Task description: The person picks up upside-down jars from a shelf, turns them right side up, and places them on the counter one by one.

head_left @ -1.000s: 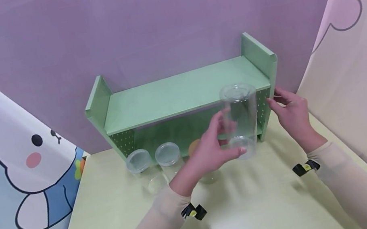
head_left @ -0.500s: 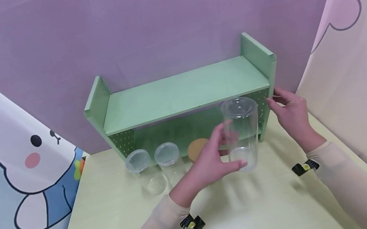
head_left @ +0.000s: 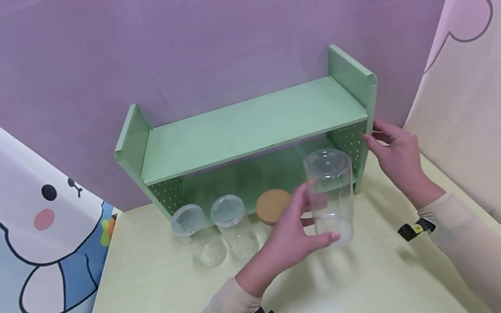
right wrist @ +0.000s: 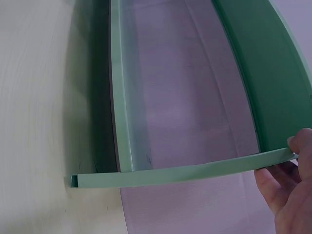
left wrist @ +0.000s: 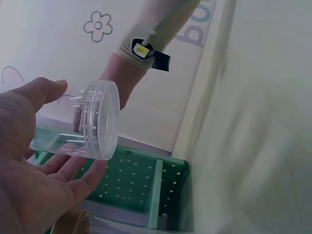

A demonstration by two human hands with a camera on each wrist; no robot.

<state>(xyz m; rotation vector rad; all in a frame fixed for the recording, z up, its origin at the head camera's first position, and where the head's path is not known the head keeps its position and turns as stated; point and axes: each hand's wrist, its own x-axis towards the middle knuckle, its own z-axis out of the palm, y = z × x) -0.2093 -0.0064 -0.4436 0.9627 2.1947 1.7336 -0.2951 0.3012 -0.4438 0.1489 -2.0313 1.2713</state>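
A clear plastic jar (head_left: 332, 192) stands roughly upright in my left hand (head_left: 293, 227), which holds it between thumb and curled fingers. In the left wrist view, the jar's ridged rim end (left wrist: 101, 119) faces the tabletop. My right hand (head_left: 396, 153) pinches the right side panel of a green two-tier shelf (head_left: 250, 126); the right wrist view has the thumb (right wrist: 300, 141) on one side of the panel's edge and fingers on the other. Left of the held jar, a jar with a brown lid (head_left: 273, 205) is partly hidden behind my left hand.
Two clear jars with translucent lids, a left one (head_left: 188, 220) and a right one (head_left: 228, 211), stand before the shelf on the pale table (head_left: 146, 309). A purple backdrop (head_left: 227, 26) rises behind, with printed cloth panels at both sides.
My left hand has lowered the clear jar toward the table and slightly nearer, uncovering more of the brown lid and lower shelf. My right hand stays at the side panel.
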